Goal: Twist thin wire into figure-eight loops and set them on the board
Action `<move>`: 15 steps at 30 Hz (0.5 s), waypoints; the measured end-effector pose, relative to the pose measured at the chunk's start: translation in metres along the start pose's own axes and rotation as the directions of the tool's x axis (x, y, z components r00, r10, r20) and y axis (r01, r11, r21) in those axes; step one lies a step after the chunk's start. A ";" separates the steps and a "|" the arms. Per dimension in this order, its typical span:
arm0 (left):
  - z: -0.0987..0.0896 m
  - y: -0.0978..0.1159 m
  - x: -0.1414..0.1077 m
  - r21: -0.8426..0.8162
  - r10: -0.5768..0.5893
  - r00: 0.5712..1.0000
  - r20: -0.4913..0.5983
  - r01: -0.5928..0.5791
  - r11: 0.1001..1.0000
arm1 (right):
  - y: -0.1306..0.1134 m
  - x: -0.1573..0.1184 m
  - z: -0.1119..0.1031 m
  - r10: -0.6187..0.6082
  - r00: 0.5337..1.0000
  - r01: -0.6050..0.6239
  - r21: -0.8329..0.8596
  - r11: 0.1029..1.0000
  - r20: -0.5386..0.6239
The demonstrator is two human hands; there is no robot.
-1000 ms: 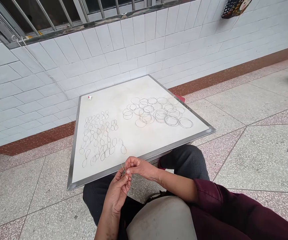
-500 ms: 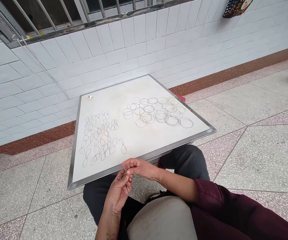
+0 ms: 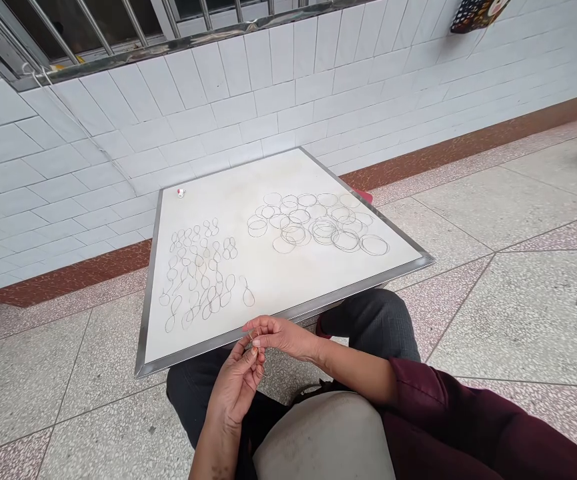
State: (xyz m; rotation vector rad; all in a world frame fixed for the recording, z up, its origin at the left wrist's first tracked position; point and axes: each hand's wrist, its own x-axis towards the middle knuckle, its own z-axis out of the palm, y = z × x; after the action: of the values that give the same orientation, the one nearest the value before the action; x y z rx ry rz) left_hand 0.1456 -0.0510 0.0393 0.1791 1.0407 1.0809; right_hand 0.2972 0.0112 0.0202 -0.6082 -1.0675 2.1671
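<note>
My left hand (image 3: 238, 381) and my right hand (image 3: 279, 335) meet just off the near edge of the white table (image 3: 218, 190). Both pinch a thin wire loop (image 3: 267, 375), whose lower end hangs below the fingers; its middle is hidden by them. On the table's left part lie several wires twisted into figure-eight shapes (image 3: 249, 297). Farther right, several round wire rings (image 3: 374, 245) overlap one another.
A small red and white object (image 3: 181, 193) sits near the table's far left corner. The metal rim (image 3: 288, 313) runs close to my hands. Beyond the table stands a white tiled wall (image 3: 248, 103). My knees are under the near edge.
The hands keep almost the same place and grip. The lower end of the wire loop shows a little more clearly below the fingers, and the view has shifted slightly.
</note>
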 end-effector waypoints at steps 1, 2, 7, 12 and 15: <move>0.001 0.000 0.000 -0.003 0.000 1.000 -0.007 0.000 1.000 | 0.000 0.000 0.000 0.000 1.000 0.000 0.000 1.000 0.001; 0.001 0.000 0.000 -0.007 0.002 1.000 -0.015 -0.002 1.000 | -0.001 0.000 0.001 0.000 1.000 0.000 0.000 1.000 -0.001; 0.001 -0.002 0.000 -0.032 0.005 1.000 -0.014 -0.006 0.999 | -0.001 -0.001 0.002 0.002 1.000 -0.002 0.039 0.999 -0.005; 0.002 -0.003 0.002 -0.051 0.005 1.000 0.002 -0.005 0.999 | 0.002 -0.001 0.002 0.003 1.000 -0.002 0.056 0.998 -0.022; 0.002 -0.003 0.002 -0.050 0.005 1.000 -0.004 -0.005 0.999 | 0.003 -0.001 0.001 0.007 1.000 -0.006 0.048 0.999 -0.024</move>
State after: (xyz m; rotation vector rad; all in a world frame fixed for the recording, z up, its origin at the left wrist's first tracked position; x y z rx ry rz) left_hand 0.1494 -0.0501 0.0371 0.1399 1.0160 1.1104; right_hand 0.2958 0.0088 0.0189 -0.6145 -0.9999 2.1789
